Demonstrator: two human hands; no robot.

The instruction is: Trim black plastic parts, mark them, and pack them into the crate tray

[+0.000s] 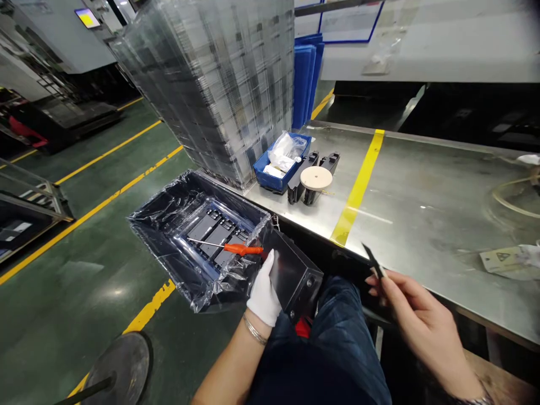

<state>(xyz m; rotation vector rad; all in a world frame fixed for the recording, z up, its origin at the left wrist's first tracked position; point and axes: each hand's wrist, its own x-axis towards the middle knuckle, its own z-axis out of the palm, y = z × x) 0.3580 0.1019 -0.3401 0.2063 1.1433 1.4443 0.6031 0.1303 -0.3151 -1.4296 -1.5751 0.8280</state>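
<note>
My left hand (265,295), in a white glove, grips a black box-shaped part (297,270) above my lap. An orange-handled screwdriver (242,248) lies just beyond its fingertips, the shaft reaching over a plastic-lined dark bin (145,216). Inside that bin sit several flat black plastic parts (217,239). My bare right hand (415,318) is closed round a small knife (373,260), its dark pointed blade tilted up and left near the bench edge. Part of the handle is hidden by the fingers.
On the metal bench (405,225) stand a blue tray (270,181) with plastic bags, black parts (295,183) and a round wooden disc (316,178). Stacked clear trays (228,84) rise behind. Yellow tape (358,191) crosses the bench. A round base (118,368) stands on the floor.
</note>
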